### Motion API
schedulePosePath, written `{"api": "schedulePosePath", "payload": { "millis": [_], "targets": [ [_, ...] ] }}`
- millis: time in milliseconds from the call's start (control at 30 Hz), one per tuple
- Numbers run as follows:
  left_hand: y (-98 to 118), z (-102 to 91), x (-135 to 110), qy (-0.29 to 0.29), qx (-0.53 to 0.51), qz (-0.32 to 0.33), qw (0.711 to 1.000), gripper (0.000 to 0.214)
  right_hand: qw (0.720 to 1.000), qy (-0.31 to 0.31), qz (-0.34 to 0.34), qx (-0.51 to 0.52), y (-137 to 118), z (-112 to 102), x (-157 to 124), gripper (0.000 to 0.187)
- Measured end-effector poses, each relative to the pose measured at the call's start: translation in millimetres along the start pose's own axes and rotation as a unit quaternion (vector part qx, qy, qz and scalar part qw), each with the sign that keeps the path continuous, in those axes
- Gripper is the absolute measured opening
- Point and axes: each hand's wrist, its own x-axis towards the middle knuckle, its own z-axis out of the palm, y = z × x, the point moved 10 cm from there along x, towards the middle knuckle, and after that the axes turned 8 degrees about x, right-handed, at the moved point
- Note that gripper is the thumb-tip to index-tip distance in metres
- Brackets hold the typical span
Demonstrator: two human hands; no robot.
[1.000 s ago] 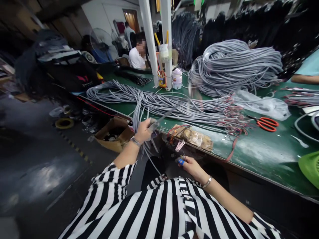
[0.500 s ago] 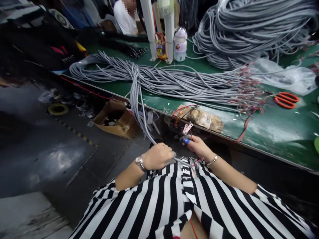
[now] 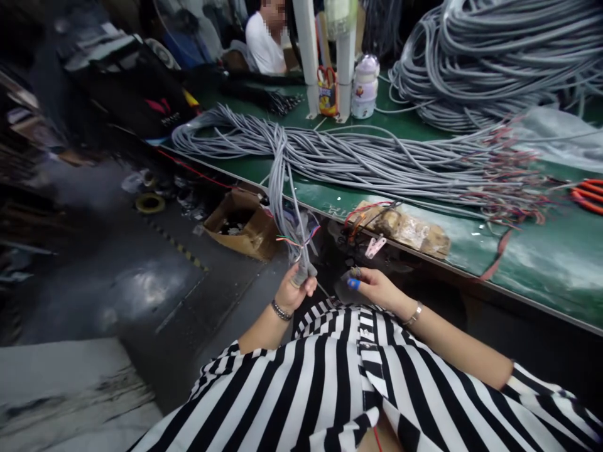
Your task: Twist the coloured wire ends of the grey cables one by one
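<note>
My left hand [image 3: 293,290] is closed around grey cables [image 3: 285,204] that hang over the table edge. Just above its fingertips, stripped ends with red, green, blue and orange wires [image 3: 299,240] fan out across the bundle. Grey covers sit on some of its fingers. To the right, my right hand [image 3: 374,290] has thumb and fingers pinched together, with blue tape on the thumb; what it holds, if anything, I cannot make out. A pink clip [image 3: 375,247] is just beyond it, by a wooden block [image 3: 414,232] with red and black leads.
A long bundle of grey cables [image 3: 358,157] lies along the green table [image 3: 532,276]. Behind are large cable coils [image 3: 499,56], a bottle [image 3: 365,88] and a white post. Orange-handled scissors [image 3: 588,196] lie at right. A cardboard box [image 3: 245,229] stands below; a person [image 3: 266,41] is across the table.
My left hand has turned upward and moved toward the hanging bundle, with the coloured wire ends now above it. My right hand stays near the clip. The view has shifted left.
</note>
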Motion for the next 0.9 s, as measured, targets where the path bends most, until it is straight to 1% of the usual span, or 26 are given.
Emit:
{"api": "schedulePosePath", "payload": {
  "millis": [67, 167, 233, 333, 400, 500, 567, 633, 767, 833, 900],
  "targets": [
    [3, -0.7, -3, 0.006, -0.005, 0.008, 1.0, 0.036, 0.998, -0.036, -0.032, -0.03, -14, 17, 9, 0.034],
    [2, 2.4, -6, -0.009, 0.005, 0.012, 1.0, 0.04, 0.996, -0.047, -0.073, -0.011, -38, 35, 22, 0.035],
    [-3, 5.2, -7, -0.03, 0.023, 0.005, 0.999, 0.044, 0.996, -0.041, -0.072, 0.037, -49, 45, 29, 0.038],
    [-11, 8.9, -10, -0.063, 0.084, -0.011, 0.994, 0.048, 0.993, -0.001, -0.043, 0.113, -55, 50, 31, 0.04],
    [-11, 11.3, -11, -0.075, 0.139, -0.011, 0.987, 0.05, 0.989, 0.028, -0.038, 0.142, -54, 48, 26, 0.04],
    [-4, 18.3, -11, -0.087, 0.209, 0.005, 0.974, 0.05, 0.984, 0.055, -0.043, 0.161, -46, 39, 14, 0.041],
    [-2, 24.0, -10, -0.096, 0.234, 0.01, 0.967, 0.048, 0.979, 0.073, -0.051, 0.181, -41, 30, 5, 0.039],
    [-4, 29.7, -8, -0.112, 0.244, 0.004, 0.963, 0.047, 0.974, 0.094, -0.061, 0.194, -39, 21, -1, 0.038],
    [-9, 41.4, -6, -0.152, 0.295, 0.009, 0.943, 0.04, 0.97, 0.152, -0.101, 0.162, -48, 6, -9, 0.036],
    [-5, 48.4, -6, -0.161, 0.322, 0.028, 0.933, 0.035, 0.966, 0.17, -0.124, 0.151, -54, 1, -11, 0.034],
    [3, 56.5, -5, -0.16, 0.328, 0.048, 0.93, 0.031, 0.964, 0.174, -0.137, 0.146, -57, -2, -12, 0.033]
  ]
}}
